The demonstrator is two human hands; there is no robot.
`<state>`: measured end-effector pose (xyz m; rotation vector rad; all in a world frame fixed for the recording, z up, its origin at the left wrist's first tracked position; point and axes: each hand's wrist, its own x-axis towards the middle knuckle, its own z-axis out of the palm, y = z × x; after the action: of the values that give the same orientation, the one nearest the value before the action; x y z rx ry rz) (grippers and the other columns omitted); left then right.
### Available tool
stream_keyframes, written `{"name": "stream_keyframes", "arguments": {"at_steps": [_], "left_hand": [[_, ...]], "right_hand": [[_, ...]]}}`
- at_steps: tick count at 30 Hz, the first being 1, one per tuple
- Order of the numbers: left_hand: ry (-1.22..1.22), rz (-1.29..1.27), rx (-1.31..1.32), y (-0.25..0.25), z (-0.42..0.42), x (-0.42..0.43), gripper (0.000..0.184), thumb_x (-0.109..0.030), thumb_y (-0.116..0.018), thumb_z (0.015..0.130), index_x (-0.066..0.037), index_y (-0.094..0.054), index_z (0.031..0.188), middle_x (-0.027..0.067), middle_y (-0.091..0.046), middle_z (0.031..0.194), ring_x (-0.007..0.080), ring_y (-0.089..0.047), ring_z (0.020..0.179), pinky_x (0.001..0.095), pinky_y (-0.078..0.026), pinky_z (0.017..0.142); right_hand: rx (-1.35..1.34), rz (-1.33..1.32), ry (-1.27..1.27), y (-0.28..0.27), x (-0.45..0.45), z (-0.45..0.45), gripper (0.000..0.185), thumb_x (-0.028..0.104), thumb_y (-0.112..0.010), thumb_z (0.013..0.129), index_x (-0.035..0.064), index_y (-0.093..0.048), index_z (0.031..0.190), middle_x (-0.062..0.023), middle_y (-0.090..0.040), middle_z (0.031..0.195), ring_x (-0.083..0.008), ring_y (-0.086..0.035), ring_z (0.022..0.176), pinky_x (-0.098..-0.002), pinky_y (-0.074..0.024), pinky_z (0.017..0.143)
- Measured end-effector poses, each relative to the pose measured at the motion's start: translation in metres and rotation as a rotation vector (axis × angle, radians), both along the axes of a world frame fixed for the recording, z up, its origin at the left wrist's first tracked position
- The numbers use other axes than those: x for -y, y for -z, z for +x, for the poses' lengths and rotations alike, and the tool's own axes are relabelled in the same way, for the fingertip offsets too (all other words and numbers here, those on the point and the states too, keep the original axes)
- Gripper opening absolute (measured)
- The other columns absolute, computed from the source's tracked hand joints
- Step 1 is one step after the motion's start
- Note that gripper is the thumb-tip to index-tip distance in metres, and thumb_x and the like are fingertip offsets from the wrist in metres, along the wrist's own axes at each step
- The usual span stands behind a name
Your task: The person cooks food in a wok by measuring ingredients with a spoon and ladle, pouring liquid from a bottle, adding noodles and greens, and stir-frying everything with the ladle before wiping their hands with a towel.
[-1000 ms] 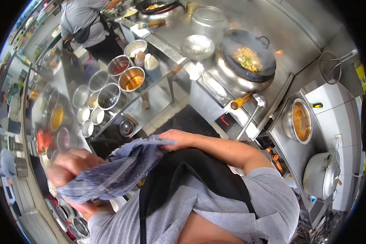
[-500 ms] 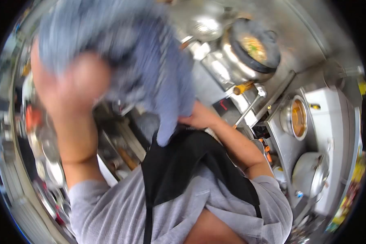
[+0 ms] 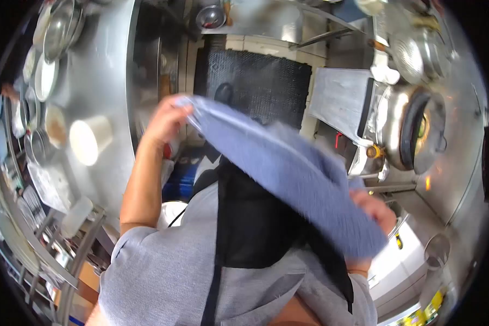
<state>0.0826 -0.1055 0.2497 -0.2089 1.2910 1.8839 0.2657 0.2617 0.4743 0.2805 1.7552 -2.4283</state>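
Observation:
A blue-grey cloth (image 3: 288,168), looking like a towel, stretches slantwise across the front of my black apron (image 3: 250,223). My left hand (image 3: 168,118) pinches its upper left end. At the lower right end, my right hand (image 3: 376,209) is blurred and partly behind the cloth, its fingers curled over the edge. Between the two hands the cloth hangs in a long fold, and its far edge is smeared by motion.
To the right, a large steel pot (image 3: 388,125) with a dark rim stands on the stove beside a strainer (image 3: 407,57). A steel counter (image 3: 100,60) on the left carries a white tub (image 3: 89,140) and bowls. A dark mat (image 3: 258,81) covers the floor ahead.
The cloth was bunched and raised at the upper left; now it is lower and drawn out between both hands. My view has turned, bringing the left counter and floor mat into sight.

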Motion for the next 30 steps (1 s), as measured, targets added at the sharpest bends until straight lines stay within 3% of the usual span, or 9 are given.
{"name": "stream_keyframes", "arguments": {"at_steps": [4, 7, 10, 14, 16, 18, 22, 29, 30], "left_hand": [[0.321, -0.119, 0.224, 0.076, 0.087, 0.01, 0.015, -0.017, -0.062, 0.089, -0.007, -0.062, 0.099, 0.0039, -0.066, 0.093, 0.012, -0.063, 0.085, 0.0272, -0.051, 0.075], [0.378, -0.267, 0.197, 0.145, 0.128, 0.027, 0.012, -0.012, -0.056, 0.088, -0.008, -0.062, 0.098, 0.0029, -0.066, 0.091, 0.0108, -0.062, 0.078, 0.0252, -0.049, 0.068], [0.106, -0.521, 0.374, 0.243, 0.156, 0.053, 0.013, -0.012, -0.054, 0.089, -0.006, -0.062, 0.098, 0.0038, -0.065, 0.09, 0.0115, -0.061, 0.068, 0.0284, -0.049, 0.06], [0.445, -1.035, 0.127, 0.362, 0.168, 0.067, 0.029, -0.023, -0.052, 0.089, -0.002, -0.062, 0.106, 0.018, -0.064, 0.104, 0.028, -0.063, 0.091, 0.0374, -0.05, 0.08], [0.709, -1.162, -0.039, 0.415, 0.163, 0.063, 0.038, -0.028, -0.052, 0.088, 0.0, -0.062, 0.111, 0.0225, -0.061, 0.116, 0.0341, -0.06, 0.106, 0.0403, -0.047, 0.093], [0.884, -1.116, -0.116, 0.492, 0.177, 0.067, 0.046, -0.031, -0.054, 0.086, 0.003, -0.06, 0.116, 0.0252, -0.057, 0.126, 0.0377, -0.056, 0.116, 0.0402, -0.045, 0.1], [0.401, -1.176, 0.473, 0.534, 0.154, 0.039, 0.06, -0.029, -0.06, 0.08, 0.006, -0.051, 0.128, 0.0263, -0.052, 0.133, 0.0368, -0.051, 0.125, 0.0373, -0.043, 0.104], [0.591, -1.26, 0.79, 0.708, 0.185, 0.088, 0.072, -0.026, -0.063, 0.081, 0.001, -0.036, 0.141, 0.0242, -0.048, 0.14, 0.0309, -0.046, 0.132, 0.0372, -0.036, 0.11], [1.277, -1.207, 0.363, 0.712, 0.188, 0.099, 0.054, -0.025, -0.061, 0.085, 0.0, -0.05, 0.131, 0.02, -0.057, 0.129, 0.0299, -0.055, 0.121, 0.0402, -0.042, 0.103]], "right_hand": [[-0.75, -0.714, -1.11, 0.037, 0.048, -0.119, 0.025, 0.028, -0.05, 0.096, 0.0162, -0.054, 0.074, -0.0119, -0.059, 0.089, -0.0276, -0.056, 0.083, -0.0408, -0.0426, 0.067], [-0.538, -0.956, -0.825, 0.073, 0.094, -0.126, 0.038, 0.02, -0.054, 0.093, 0.0131, -0.041, 0.058, -0.0097, -0.045, 0.07, -0.0309, -0.047, 0.063, -0.0437, -0.0316, 0.053], [-0.58, -0.815, -1.102, 0.139, 0.069, -0.147, 0.023, 0.024, -0.046, 0.096, 0.0072, -0.059, 0.087, -0.0198, -0.061, 0.1, -0.0392, -0.059, 0.088, -0.0481, -0.0431, 0.071], [0.949, -0.112, -0.47, 0.243, 0.002, -0.064, 0.046, 0.032, -0.061, 0.091, -0.0015, -0.056, 0.121, -0.0222, -0.064, 0.103, -0.0418, -0.062, 0.095, -0.0486, -0.0463, 0.092], [1.17, 0.103, -0.375, 0.32, -0.007, -0.005, 0.065, 0.03, -0.069, 0.086, -0.0021, -0.044, 0.137, -0.0249, -0.066, 0.102, -0.044, -0.064, 0.095, -0.0449, -0.0482, 0.091], [0.93, 0.805, -1.208, 0.363, -0.019, 0.033, 0.066, 0.025, -0.067, 0.088, -0.0006, -0.038, 0.141, -0.028, -0.064, 0.11, -0.0416, -0.063, 0.104, -0.0417, -0.0477, 0.092], [1.025, 0.775, -1.016, 0.417, -0.035, 0.056, 0.066, 0.027, -0.066, 0.089, 0.0017, -0.036, 0.143, -0.03, -0.061, 0.118, -0.0403, -0.06, 0.112, -0.0403, -0.0451, 0.096], [1.151, 0.768, -0.882, 0.454, -0.055, 0.083, 0.067, 0.021, -0.065, 0.087, -0.0007, -0.035, 0.143, -0.0291, -0.06, 0.121, -0.0407, -0.057, 0.117, -0.0422, -0.0421, 0.1], [1.128, 0.707, -0.849, 0.455, -0.055, 0.081, 0.065, 0.019, -0.064, 0.087, 0.0004, -0.035, 0.142, -0.0291, -0.06, 0.12, -0.0416, -0.057, 0.116, -0.0423, -0.0421, 0.1]]}}
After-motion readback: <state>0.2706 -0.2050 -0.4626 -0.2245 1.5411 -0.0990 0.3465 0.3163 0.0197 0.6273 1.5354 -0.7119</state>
